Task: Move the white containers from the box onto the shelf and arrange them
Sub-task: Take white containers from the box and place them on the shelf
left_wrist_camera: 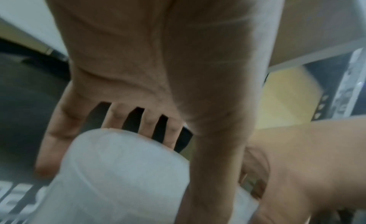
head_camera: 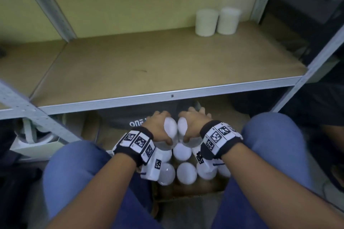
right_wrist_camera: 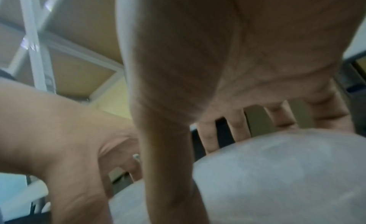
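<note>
A wide shelf (head_camera: pixel 167 65) with a metal front edge is carrying two white containers (head_camera: pixel 216 21) standing side by side at its back right corner, and below it a cardboard box (head_camera: pixel 186 191) is sitting on the floor between the person's knees, packed with more white containers (head_camera: pixel 186 173). The left hand (head_camera: pixel 158 124) is wrapping its fingers and thumb around one container (head_camera: pixel 170 126) at the far end of the box, and the right hand (head_camera: pixel 193 124) is gripping the neighbouring container (head_camera: pixel 183 126) the same way, the two touching or nearly so.
</note>
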`<control>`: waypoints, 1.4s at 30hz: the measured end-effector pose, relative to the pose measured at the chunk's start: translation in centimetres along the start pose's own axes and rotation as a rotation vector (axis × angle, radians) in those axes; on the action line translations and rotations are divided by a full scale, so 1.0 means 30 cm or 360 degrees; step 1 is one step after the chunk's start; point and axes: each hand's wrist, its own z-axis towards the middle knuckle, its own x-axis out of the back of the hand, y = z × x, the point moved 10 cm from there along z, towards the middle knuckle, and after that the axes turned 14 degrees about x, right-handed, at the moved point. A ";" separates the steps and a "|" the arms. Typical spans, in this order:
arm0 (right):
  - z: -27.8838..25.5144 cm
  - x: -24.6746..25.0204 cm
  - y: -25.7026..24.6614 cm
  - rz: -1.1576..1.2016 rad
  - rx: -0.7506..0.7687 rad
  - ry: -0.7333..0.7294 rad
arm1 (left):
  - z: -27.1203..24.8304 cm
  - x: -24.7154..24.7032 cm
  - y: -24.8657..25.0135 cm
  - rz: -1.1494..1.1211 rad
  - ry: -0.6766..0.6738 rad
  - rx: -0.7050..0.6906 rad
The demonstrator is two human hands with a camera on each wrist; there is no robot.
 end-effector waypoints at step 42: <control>-0.091 0.651 0.056 0.0215 0.0189 0.0879 | -0.038 0.605 0.214 -0.0270 0.0412 -0.0101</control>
